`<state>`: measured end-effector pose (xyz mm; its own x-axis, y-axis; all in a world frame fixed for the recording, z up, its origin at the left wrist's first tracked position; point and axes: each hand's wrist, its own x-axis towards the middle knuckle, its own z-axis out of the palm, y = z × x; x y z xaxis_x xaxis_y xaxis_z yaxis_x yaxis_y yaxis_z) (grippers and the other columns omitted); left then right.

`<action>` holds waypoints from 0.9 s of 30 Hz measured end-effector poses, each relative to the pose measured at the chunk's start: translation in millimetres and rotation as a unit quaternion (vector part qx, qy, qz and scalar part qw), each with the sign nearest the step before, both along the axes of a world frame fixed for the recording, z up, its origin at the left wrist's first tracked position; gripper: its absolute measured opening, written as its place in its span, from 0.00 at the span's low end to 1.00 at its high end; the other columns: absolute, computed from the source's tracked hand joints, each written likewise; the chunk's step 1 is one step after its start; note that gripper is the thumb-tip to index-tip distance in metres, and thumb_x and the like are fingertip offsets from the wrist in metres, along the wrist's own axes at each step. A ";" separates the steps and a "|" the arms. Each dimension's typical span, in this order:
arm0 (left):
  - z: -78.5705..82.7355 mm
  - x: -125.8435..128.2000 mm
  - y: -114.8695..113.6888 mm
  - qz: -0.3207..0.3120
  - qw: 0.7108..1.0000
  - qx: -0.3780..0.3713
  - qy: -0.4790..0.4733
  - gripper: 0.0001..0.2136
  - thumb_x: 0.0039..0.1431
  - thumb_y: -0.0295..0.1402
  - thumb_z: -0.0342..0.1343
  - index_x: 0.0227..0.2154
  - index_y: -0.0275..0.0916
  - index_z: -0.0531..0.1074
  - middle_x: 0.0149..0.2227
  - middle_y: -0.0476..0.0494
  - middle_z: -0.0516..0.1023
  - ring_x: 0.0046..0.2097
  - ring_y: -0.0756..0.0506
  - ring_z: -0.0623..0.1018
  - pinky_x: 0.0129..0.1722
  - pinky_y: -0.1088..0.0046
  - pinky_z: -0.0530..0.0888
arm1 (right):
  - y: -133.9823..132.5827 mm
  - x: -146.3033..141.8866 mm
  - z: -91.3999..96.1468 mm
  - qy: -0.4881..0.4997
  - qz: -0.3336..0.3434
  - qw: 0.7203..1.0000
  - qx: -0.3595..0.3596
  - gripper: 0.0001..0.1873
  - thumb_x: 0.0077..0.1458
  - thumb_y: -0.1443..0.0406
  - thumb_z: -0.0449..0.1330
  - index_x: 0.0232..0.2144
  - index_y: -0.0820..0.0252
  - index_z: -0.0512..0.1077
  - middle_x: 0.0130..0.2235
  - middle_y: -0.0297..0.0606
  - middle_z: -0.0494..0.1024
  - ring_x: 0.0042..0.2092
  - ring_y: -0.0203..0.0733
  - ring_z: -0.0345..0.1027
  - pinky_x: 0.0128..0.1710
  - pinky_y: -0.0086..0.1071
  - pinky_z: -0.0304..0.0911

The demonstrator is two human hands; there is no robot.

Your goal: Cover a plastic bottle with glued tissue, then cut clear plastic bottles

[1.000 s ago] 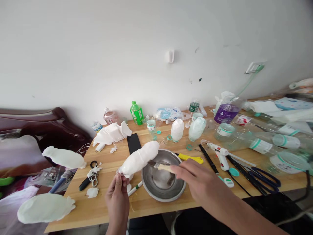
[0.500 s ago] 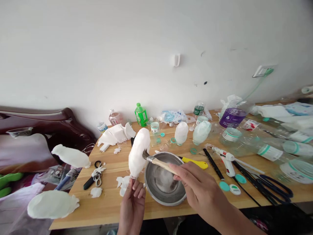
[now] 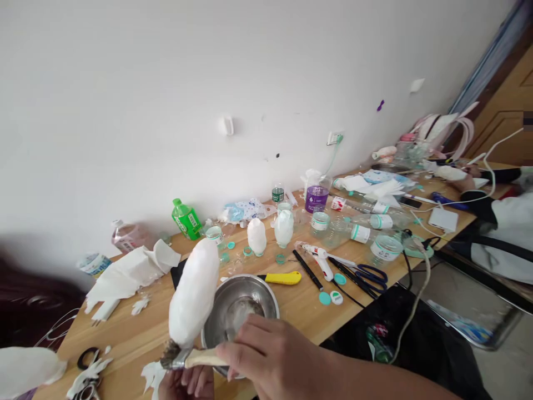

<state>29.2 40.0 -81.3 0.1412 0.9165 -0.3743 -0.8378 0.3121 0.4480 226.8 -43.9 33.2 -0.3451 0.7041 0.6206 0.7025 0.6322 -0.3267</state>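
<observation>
Table: our long, cluttered wooden table runs along a white wall. Our view has swung to the right since a moment ago, so its far end now shows.
Wrapped form: the white paper-covered bottle shape is tilted upright at the table's near edge, just left of the bowl.
Bowl: the round steel bowl sits on the table behind our right hand.
Right hand: our right hand is closed around the brush handle.
Left hand: only the fingers of our left hand show, curled under the form's lower end and holding it up.
Brush: the wooden-handled brush has dropped from the form's middle. Its bristles now touch the bottom end.
</observation>
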 end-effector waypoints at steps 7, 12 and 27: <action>43.2 26.3 -25.8 0.010 0.999 0.022 -0.040 0.15 0.46 0.28 0.68 0.23 0.38 0.62 0.17 0.59 0.59 0.16 0.58 0.60 0.13 0.84 0.56 | -4.9 24.5 43.8 0.052 -0.165 0.982 0.076 0.26 0.58 0.78 0.48 0.58 0.63 0.64 0.35 0.39 0.75 0.38 0.42 0.66 0.38 0.35 0.65; 42.7 25.5 -30.0 0.029 0.997 -0.005 -0.065 0.12 0.54 0.28 0.63 0.25 0.38 0.63 0.18 0.60 0.57 0.17 0.59 0.59 0.14 0.83 0.53 | -13.7 18.8 45.5 -0.075 -0.105 0.989 0.067 0.23 0.59 0.75 0.48 0.55 0.66 0.66 0.29 0.38 0.72 0.30 0.41 0.66 0.28 0.33 0.64; 35.4 16.6 -27.7 0.093 0.991 -0.042 -0.086 0.10 0.60 0.26 0.56 0.26 0.38 0.61 0.20 0.59 0.56 0.17 0.59 0.59 0.15 0.82 0.54 | 1.2 30.5 30.6 -0.071 -0.194 0.973 0.102 0.23 0.58 0.80 0.48 0.52 0.60 0.68 0.37 0.40 0.73 0.39 0.42 0.68 0.41 0.36 0.65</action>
